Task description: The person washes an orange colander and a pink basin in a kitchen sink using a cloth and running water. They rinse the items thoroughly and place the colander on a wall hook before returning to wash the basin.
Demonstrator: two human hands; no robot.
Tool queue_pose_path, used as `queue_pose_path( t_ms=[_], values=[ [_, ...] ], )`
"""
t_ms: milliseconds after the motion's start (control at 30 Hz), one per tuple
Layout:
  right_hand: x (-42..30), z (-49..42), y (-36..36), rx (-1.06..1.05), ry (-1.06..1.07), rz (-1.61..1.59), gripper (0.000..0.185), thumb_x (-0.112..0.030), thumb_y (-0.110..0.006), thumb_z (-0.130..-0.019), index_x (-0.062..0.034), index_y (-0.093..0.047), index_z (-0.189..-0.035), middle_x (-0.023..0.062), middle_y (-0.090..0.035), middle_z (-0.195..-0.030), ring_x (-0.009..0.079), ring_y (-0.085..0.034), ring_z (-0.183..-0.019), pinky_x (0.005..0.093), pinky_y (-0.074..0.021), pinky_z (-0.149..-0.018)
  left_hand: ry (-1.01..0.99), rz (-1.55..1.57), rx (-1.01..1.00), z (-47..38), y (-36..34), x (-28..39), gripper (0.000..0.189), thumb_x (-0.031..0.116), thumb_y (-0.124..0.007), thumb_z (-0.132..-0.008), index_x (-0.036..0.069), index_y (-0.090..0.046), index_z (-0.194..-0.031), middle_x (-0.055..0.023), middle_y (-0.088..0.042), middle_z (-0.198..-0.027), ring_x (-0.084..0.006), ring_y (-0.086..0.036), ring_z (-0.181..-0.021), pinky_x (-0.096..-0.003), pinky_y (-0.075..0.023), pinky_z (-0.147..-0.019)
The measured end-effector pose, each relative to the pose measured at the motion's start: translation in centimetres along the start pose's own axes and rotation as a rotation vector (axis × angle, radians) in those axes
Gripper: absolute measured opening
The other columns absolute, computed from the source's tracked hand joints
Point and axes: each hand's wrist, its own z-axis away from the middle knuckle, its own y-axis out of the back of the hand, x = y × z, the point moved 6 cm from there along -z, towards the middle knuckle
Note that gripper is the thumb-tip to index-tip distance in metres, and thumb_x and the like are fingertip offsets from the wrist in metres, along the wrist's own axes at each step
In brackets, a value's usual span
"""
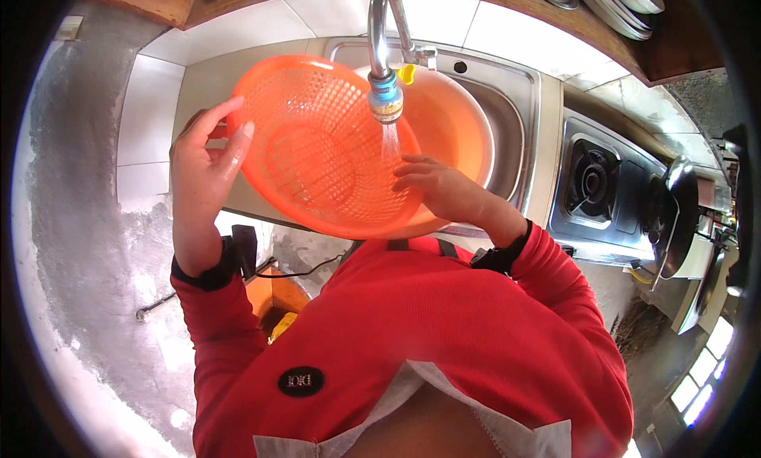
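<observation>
An orange plastic colander [315,154] is tilted under the faucet [386,98], and water runs onto its right side. My left hand [211,146] grips the colander's left rim between thumb and fingers. My right hand [437,187] is at the colander's right side, fingers spread at its inner wall under the stream; whether it also bears the colander's weight I cannot tell. Beneath and behind the colander, an orange basin [469,131] with a pale rim sits in the stainless steel sink [505,125]. The colander hides part of the basin.
Right of the sink stands a gas stove [594,184] with a wok [681,220] at its far side. Stacked dishes [618,6] rest on a wooden shelf [553,24] above. Below the counter, at the left, is an orange bin [285,291] with a yellow packet in it.
</observation>
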Motion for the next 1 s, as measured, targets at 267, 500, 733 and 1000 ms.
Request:
queue_pose_path(
  t_ms=[267,500,733,1000],
  values=[
    [-3.2,1.8,2.0,0.028,0.048,-0.163,0.033,0.008,-0.055,-0.069,-0.0016,-0.06,-0.101,0.0162,-0.059,-0.101,0.0358,-0.054,-0.101,0.0417,-0.0442,-0.086,-0.017,0.144,-0.044,-1.5,0.2,0.1,0.03,0.028,-0.059,-0.091,0.006,-0.063,-0.111,-0.0038,-0.065,-0.1,-0.0113,-0.059,-0.085,-0.0247,-0.0471,-0.067],
    [-5.4,5.0,5.3,0.062,-0.023,-0.293,0.03,0.007,-0.056,-0.074,-0.0007,-0.058,-0.104,0.0166,-0.059,-0.098,0.0356,-0.056,-0.095,0.0405,-0.0456,-0.081,0.062,0.194,-0.163,-1.9,-1.5,1.2,0.039,0.04,-0.049,-0.095,0.008,-0.063,-0.111,-0.0019,-0.065,-0.103,-0.0106,-0.058,-0.086,-0.0238,-0.0463,-0.067],
    [-4.3,6.5,9.4,0.295,-0.141,-0.048,0.02,-0.001,-0.066,-0.073,-0.0021,-0.061,-0.093,0.0117,-0.061,-0.085,0.0319,-0.06,-0.084,0.0378,-0.0487,-0.072,0.113,0.3,-0.236,-2.5,-4.7,-0.9,0.049,0.049,-0.042,-0.095,0.008,-0.062,-0.113,-0.002,-0.063,-0.107,-0.0111,-0.058,-0.09,-0.026,-0.0485,-0.07],
    [-2.5,5.3,9.5,0.377,-0.084,0.167,0.012,-0.005,-0.067,-0.076,-0.0032,-0.061,-0.086,0.0101,-0.061,-0.081,0.0295,-0.059,-0.084,0.037,-0.0489,-0.072,0.388,0.619,-0.384,-0.4,-10.7,-5.3,0.055,0.047,-0.038,-0.097,0.006,-0.042,-0.134,-0.0095,-0.051,-0.128,-0.019,-0.053,-0.111,-0.0328,-0.0418,-0.093]
  ],
)
